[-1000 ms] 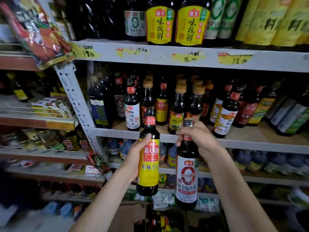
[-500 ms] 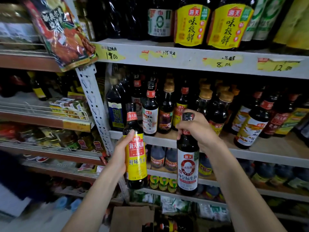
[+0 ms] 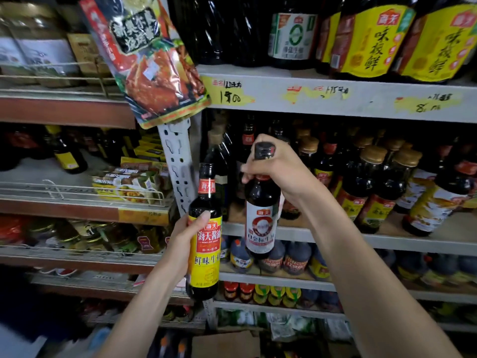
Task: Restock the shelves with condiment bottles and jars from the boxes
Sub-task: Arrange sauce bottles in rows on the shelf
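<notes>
2 held | left hand: yellow-label bottle | right hand: white-label bottle neck

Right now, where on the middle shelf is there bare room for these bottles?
Middle shelf: bare front patches lie between the gold-capped bottles and the pale-labelled bottles. A narrow strip shows left of the white-label bottle in the right hand. Rear rows crowded.

Gold-capped bottles crowd the middle shelf, whose front left patch lies bare.

Glossy dark bottles, matt metal shelf
</notes>
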`<action>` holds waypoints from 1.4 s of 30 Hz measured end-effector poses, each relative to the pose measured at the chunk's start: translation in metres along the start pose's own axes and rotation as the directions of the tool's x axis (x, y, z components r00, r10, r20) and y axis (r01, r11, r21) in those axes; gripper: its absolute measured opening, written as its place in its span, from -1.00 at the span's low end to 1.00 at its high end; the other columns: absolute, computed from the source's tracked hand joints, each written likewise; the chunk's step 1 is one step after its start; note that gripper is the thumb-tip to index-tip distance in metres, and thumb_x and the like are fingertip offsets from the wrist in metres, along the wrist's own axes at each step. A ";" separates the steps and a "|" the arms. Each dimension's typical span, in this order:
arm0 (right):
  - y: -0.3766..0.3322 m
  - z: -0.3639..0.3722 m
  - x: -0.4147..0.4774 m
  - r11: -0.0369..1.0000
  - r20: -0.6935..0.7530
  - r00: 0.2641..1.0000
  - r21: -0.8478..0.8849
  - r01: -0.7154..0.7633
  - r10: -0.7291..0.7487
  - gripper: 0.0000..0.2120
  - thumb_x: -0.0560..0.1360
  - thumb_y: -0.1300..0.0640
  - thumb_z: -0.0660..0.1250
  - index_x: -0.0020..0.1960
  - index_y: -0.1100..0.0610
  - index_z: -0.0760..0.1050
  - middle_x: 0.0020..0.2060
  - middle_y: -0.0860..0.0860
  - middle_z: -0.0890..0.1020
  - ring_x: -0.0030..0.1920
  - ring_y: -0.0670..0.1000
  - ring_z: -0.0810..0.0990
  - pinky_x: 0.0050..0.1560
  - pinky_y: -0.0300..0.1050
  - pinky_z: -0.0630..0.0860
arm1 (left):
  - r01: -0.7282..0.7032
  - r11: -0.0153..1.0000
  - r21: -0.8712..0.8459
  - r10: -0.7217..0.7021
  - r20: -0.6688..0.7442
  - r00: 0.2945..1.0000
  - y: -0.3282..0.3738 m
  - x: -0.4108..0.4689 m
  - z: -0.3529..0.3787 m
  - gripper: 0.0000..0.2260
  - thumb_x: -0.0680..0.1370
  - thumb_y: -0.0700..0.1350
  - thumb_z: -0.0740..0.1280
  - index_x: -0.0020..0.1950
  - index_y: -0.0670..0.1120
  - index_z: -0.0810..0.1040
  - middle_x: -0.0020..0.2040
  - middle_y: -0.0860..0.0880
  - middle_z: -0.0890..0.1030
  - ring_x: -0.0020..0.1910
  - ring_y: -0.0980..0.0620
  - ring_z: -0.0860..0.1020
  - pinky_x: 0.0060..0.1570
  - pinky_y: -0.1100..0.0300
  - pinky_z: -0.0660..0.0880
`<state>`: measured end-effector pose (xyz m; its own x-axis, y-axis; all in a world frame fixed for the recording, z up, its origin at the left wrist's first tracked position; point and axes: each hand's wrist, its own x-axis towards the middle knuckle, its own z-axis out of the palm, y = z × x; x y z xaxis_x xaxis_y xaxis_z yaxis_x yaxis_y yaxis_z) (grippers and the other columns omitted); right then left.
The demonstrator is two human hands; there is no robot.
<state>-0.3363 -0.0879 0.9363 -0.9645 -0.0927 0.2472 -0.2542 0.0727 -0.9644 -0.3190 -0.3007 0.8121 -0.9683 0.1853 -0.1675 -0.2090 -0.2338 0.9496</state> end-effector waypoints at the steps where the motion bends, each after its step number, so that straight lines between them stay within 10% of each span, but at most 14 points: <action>1: -0.001 0.006 0.009 1.000 -0.005 1.000 -0.019 0.003 -0.003 -0.71 0.37 0.42 0.43 -0.22 0.15 0.35 -0.38 0.14 0.60 -0.35 0.09 0.64 -0.18 -0.10 0.55 | -0.004 1.000 0.001 0.004 0.012 1.000 0.002 0.002 -0.005 -0.24 0.15 0.21 0.56 0.22 -0.16 0.52 -0.10 -0.18 0.71 -0.19 -0.18 0.69 -0.29 0.04 0.62; 19: 0.043 0.035 0.071 0.987 -0.363 0.931 -0.156 -0.026 -0.032 -0.74 0.35 0.42 0.33 -0.31 0.15 0.31 -0.51 0.17 0.48 -0.53 0.10 0.52 -0.46 0.14 0.42 | 0.012 0.999 0.050 -0.018 0.129 0.991 -0.003 0.018 -0.045 -0.10 -0.04 0.38 0.61 0.20 0.02 0.55 0.01 -0.12 0.72 -0.05 -0.15 0.70 -0.19 0.05 0.61; 29: 0.056 0.025 0.083 0.978 -0.465 0.884 -0.201 -0.055 -0.046 -0.74 0.38 0.36 0.40 -0.04 0.13 0.43 -0.27 0.04 0.59 -0.25 0.09 0.63 -0.32 -0.06 0.53 | 0.002 1.000 -0.016 0.001 0.179 0.984 -0.003 0.023 -0.036 -0.31 0.01 0.32 0.64 0.04 0.03 0.67 -0.05 -0.22 0.70 -0.14 -0.20 0.70 -0.25 0.08 0.62; 34: 0.057 0.030 0.081 0.948 -0.544 0.807 -0.314 0.057 -0.228 -0.66 0.42 0.25 0.48 0.06 0.08 0.38 -0.08 -0.20 0.50 -0.07 -0.34 0.52 -0.11 -0.46 0.43 | 0.002 1.000 -0.025 0.002 0.148 0.989 -0.004 0.023 -0.029 -0.12 -0.03 0.32 0.65 0.17 -0.06 0.57 -0.02 -0.22 0.70 -0.12 -0.19 0.70 -0.25 0.08 0.62; 42: 0.049 0.042 0.088 0.976 -0.565 0.814 -0.216 0.012 -0.135 -0.74 0.43 0.35 0.29 -0.17 -0.01 0.39 -0.35 0.03 0.51 -0.44 0.00 0.43 -0.39 -0.16 0.30 | 0.007 0.999 -0.046 0.000 0.136 0.991 -0.004 0.024 -0.020 -0.14 -0.03 0.33 0.64 0.16 -0.05 0.57 -0.05 -0.13 0.72 -0.12 -0.11 0.71 -0.28 0.14 0.62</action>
<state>-0.4303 -0.1346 0.9065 -0.7913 0.4753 0.3846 -0.2753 0.2846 -0.9183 -0.3439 -0.3148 0.7991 -0.9407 0.3134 -0.1301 -0.2215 -0.2765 0.9351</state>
